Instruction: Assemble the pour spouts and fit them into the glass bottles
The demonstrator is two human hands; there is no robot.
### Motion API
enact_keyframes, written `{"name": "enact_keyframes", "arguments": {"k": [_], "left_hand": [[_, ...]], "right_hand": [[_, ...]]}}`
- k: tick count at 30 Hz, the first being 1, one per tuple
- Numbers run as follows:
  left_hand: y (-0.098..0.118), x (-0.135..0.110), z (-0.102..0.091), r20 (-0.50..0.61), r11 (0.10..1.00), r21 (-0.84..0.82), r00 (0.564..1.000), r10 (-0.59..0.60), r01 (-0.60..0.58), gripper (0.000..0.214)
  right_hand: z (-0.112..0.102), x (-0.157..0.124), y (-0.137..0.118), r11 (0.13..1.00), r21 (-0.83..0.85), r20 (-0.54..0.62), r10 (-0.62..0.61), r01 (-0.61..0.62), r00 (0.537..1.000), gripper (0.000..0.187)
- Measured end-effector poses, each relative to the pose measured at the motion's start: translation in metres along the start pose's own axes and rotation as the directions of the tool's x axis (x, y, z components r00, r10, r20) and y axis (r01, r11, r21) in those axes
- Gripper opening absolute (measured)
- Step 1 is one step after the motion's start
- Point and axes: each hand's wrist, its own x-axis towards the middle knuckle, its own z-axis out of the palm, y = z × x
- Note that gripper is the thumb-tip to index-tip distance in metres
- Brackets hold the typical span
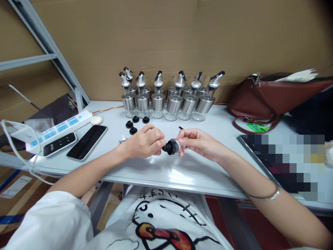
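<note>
Just above the table, my right hand (199, 141) pinches a silver bottle pour spout (175, 146), held sideways with its silver cap toward my right fingers. The spout's black ribbed stopper (166, 148) points left. My left hand (151, 141) is closed at the tip of that stopper, its fingers curled and touching it. Loose black stoppers (133, 130) lie on the table beyond my left hand. Near my left wrist a silver part (122, 140) is partly hidden. Behind stand glass oil bottles with steel sleeves (157, 101), several topped with spouts (179, 80).
On the left of the white table (197, 173) are a power strip (62, 128), a black phone (87, 142), a device with green lights (60, 144) and a white cable (32, 156). A brown bag (260, 100) and a dark-edged, pixelated object (256, 152) are on the right. Cardboard stands behind.
</note>
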Motion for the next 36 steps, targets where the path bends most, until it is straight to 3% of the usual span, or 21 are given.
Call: {"name": "enact_keyframes", "arguments": {"k": [15, 26, 36], "left_hand": [[0.0000, 0.0053, -0.0075, -0.043, 0.996, 0.065, 0.997, 0.067, -0.065, 0.017], [-0.0042, 0.0043, -0.0084, -0.053, 0.993, 0.110, 0.998, 0.035, -0.029, 0.018], [-0.0023, 0.0024, -0.0056, -0.049, 0.993, 0.113, 0.998, 0.049, -0.043, 0.022]], "right_hand": [[0.0016, 0.0015, 0.0025, 0.993, 0.058, -0.049, 0.101, -0.098, 0.994, 0.030], [0.0026, 0.0027, 0.0035, 0.994, 0.088, -0.155, 0.083, -0.070, 0.984, 0.032], [0.0014, 0.0037, 0.0052, 0.989, 0.097, -0.066, 0.118, -0.112, 0.991, 0.033]]}}
